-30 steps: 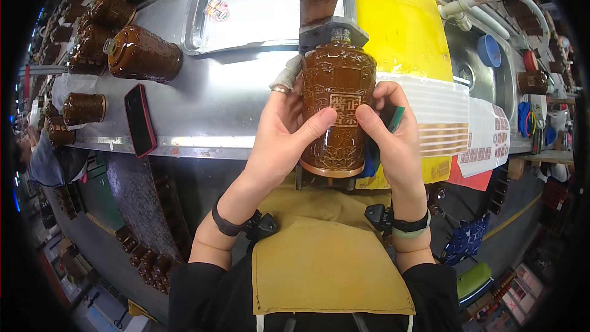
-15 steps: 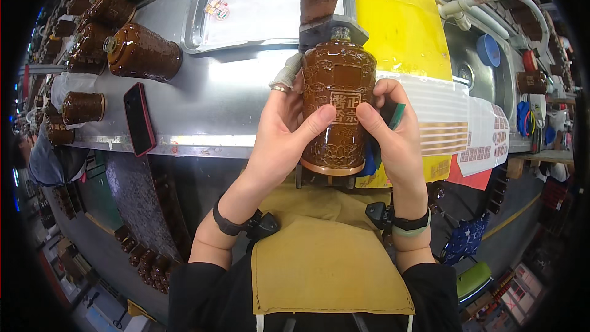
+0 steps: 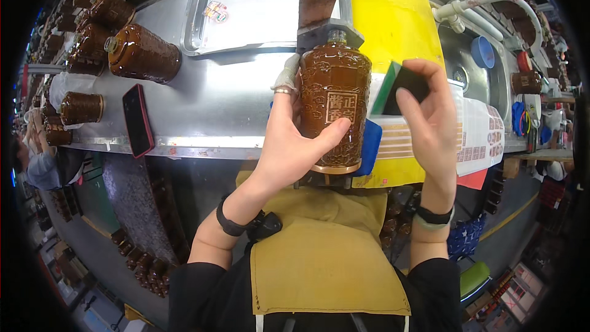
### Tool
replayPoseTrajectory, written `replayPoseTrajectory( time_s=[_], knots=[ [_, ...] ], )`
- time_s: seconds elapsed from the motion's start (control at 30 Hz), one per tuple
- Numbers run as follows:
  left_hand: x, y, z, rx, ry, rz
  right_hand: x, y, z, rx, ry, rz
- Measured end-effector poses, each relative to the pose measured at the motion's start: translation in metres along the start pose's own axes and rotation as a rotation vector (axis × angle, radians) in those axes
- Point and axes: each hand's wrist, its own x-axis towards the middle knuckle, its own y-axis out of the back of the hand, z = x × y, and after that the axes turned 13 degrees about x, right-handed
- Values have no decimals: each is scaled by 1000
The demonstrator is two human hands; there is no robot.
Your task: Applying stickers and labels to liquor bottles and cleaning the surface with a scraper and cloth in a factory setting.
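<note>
A brown glazed bottle (image 3: 319, 77) with raised patterns and a framed label lies in front of me, its open neck pointing away. My left hand (image 3: 289, 147) is closed around its left side, thumb across the front near the label. A whitish cover (image 3: 286, 74) is wrapped on one of its fingers. To the right of the bottle, apart from it, my right hand (image 3: 433, 114) pinches a flat scraper (image 3: 387, 86), dark with a green edge. Something blue (image 3: 370, 147), perhaps a cloth or pad, shows beside the bottle's base.
Several brown bottles (image 3: 144, 55) and a phone (image 3: 137, 120) are on the metal bench at left. A tray (image 3: 246, 18) holds stickers on white backing. At right are a yellow sheet (image 3: 393, 12), label sheets (image 3: 482, 135) and a sink with a blue bowl (image 3: 483, 52).
My right hand has left the bottle and moved right, bringing the scraper into plain view. My left hand stays on the bottle, its thumb now further across the label.
</note>
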Motion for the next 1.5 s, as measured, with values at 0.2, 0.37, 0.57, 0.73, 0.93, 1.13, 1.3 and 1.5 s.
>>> replayPoseTrajectory(
  time_s=[0.2, 0.37, 0.57, 0.73, 0.93, 1.13, 1.3, 1.5],
  knots=[
    [0, -3, 4, 22, 0, 29, 18, -26, -36, -806, 507, -437],
    [-1, -2, 5, 39, -15, 35, 37, -42, -52, -1114, 811, -387],
    [-12, 28, -8, -42, -105, 148, 10, -43, -21, -1082, 1058, -688],
    [-9, 36, -3, -69, -90, 318, 15, -62, -25, -1142, 838, -719],
    [-14, 37, 3, -93, -37, 340, 62, -15, -16, -1121, 1226, -507],
    [-12, 45, -8, -48, -1, 306, 10, 0, 9, -637, 999, -669],
    [-15, 39, -2, -88, 4, 267, 55, 5, -11, -1110, 1268, -326],
    [-13, 34, -4, -40, 3, 270, 12, -51, -13, -908, 873, -699]
  ],
)
